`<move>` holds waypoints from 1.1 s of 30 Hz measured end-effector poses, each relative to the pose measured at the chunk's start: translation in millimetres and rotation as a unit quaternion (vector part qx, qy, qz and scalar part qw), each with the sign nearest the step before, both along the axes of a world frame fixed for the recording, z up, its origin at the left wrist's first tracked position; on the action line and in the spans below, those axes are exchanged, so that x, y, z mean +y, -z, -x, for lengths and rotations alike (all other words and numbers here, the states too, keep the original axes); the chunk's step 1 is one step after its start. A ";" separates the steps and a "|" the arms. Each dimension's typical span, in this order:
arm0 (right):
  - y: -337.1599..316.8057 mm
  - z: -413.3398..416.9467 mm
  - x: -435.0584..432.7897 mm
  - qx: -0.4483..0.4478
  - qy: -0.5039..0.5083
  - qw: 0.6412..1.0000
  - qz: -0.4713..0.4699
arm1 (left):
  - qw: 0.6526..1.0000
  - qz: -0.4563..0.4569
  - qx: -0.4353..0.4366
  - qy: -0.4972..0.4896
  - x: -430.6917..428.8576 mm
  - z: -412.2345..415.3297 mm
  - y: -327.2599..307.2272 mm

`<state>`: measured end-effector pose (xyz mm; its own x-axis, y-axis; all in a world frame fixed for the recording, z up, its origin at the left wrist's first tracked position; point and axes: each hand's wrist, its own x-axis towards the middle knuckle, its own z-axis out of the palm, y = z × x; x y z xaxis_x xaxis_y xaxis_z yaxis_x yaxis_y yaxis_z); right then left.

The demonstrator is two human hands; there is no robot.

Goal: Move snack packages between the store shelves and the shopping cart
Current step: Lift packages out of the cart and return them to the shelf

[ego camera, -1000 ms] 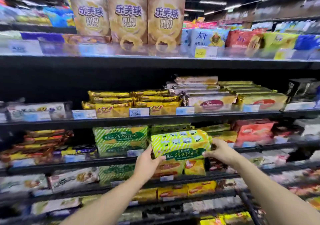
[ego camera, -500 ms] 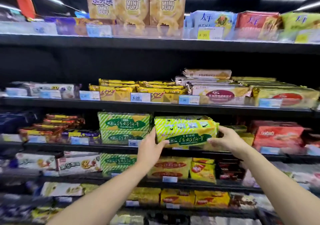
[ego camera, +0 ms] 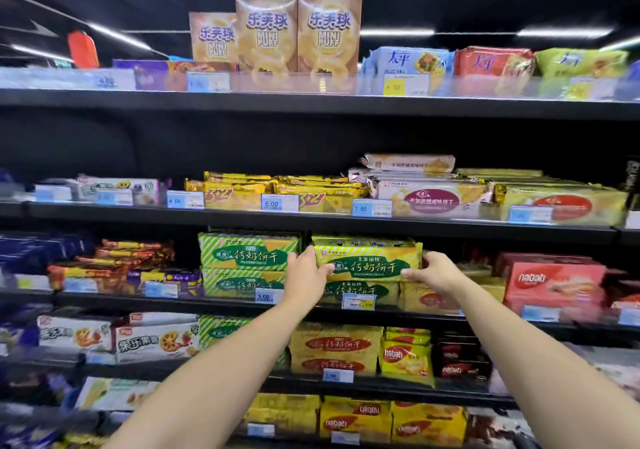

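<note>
Both hands clasp a green-and-yellow biscuit package point(ego camera: 367, 258) on the third shelf point(ego camera: 214, 301), left hand point(ego camera: 306, 275) and right hand point(ego camera: 434, 272) gripping opposite ends, its lower edge hiding the pack beneath.

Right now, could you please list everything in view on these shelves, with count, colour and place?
biscuit pack: one, yellow-green, third shelf, above a similar pack
puff boxes: three, tan, top shelf centre
cracker bags: three, blue, red, green, top shelf right
gold packs: several, gold, second shelf centre
green striped packs: two, green, stacked left of the biscuit pack
red wafer boxes: count unclear, red, third shelf right
price tags: many, mostly blue-white, shelf edges
left hand: one, grips pack's left end
right hand: one, grips pack's right end
</note>
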<state>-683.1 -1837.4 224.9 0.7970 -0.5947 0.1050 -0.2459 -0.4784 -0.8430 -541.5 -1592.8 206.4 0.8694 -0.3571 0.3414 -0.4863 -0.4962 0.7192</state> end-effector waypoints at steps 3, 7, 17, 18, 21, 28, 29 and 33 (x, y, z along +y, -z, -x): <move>-3.8 -6.3 -3.1 0.026 0.024 0.997 0.061 | 0.999 -0.016 -0.029 -0.023 -9.7 -2.6 2.8; 0.8 -12.7 -1.9 0.024 0.038 0.996 0.075 | 0.995 -0.034 -0.076 -0.050 -14.6 -3.6 3.5; 24.0 -28.2 20.4 0.035 0.137 0.981 0.135 | 0.938 -0.163 -0.305 -0.012 -13.4 0.4 51.3; 24.8 -29.9 23.6 0.042 0.149 0.976 0.154 | 0.932 -0.175 -0.317 -0.002 -13.7 -0.6 54.8; 25.0 -36.2 34.1 0.063 0.199 0.955 0.210 | 0.920 -0.194 -0.340 -0.014 -15.4 -0.1 57.5; 25.1 -47.2 51.3 0.010 0.183 0.974 0.136 | 0.916 -0.224 -0.330 -0.033 -12.7 0.3 55.1; 25.8 -45.8 52.2 0.009 0.186 0.973 0.133 | 0.917 -0.228 -0.327 -0.031 -11.9 0.9 54.6; 30.8 -34.0 52.5 0.006 0.177 0.974 0.144 | 0.919 -0.251 -0.303 -0.020 -8.8 6.1 52.8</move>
<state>-649.0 -1784.9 194.2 0.5502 -0.7790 0.3009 -0.4467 -0.5790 -0.6821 -547.5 -1601.6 153.6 0.5896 -0.5732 0.5690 -0.6958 -0.7183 -0.0026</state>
